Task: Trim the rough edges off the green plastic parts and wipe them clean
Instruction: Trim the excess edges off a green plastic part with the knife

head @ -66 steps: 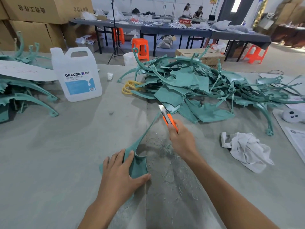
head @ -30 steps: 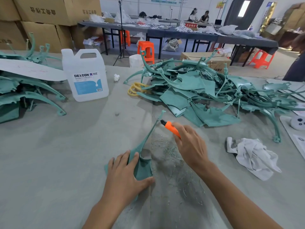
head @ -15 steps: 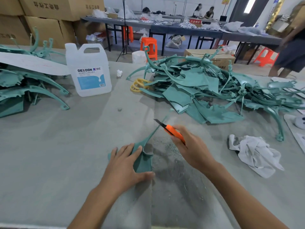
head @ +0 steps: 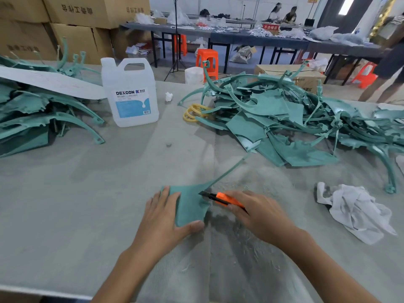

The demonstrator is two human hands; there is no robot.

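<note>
1. Green plastic part (head: 190, 204): flat on grey table (head: 87, 193) near its front edge, with the thin arm pointing away toward the heap of green parts (head: 295, 119).
2. Left hand (head: 161, 224): fingers straight and spread, pressing down the part's broad end as before.
3. Right hand (head: 262, 217): fingers curled round orange utility knife (head: 223, 199). Drawn back from the thin arm since half a second ago, with the blade tip now at the broad end's edge.
4. White rag (head: 358, 211): to the right, unmoved.
</note>
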